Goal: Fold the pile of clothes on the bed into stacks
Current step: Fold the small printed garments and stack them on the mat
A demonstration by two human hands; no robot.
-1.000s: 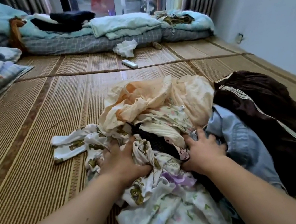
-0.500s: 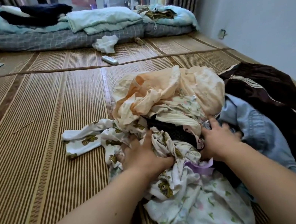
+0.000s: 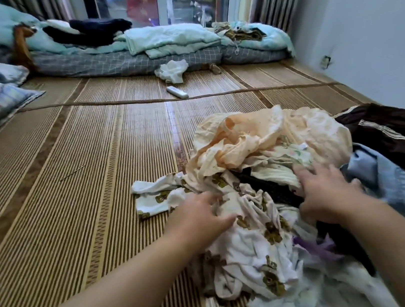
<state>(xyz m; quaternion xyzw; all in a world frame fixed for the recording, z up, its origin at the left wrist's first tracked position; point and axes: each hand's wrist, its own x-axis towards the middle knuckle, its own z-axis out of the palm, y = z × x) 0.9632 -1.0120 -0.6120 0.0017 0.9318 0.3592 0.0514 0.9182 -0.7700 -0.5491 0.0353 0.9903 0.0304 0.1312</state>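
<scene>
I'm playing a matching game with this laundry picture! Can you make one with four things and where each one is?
Things:
1 bear-print garment
2 peach cloth
3 brown jacket
4 white remote

Places:
A on the mat, beyond the pile
B right of the pile
C under the left hand
D top of the pile

Pairs: 1-C, 2-D, 3-B, 4-A

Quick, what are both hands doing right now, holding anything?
Left hand: on the bear-print garment, blurred; grip cannot be told.
Right hand: open, fingers spread on the clothes pile.
</scene>
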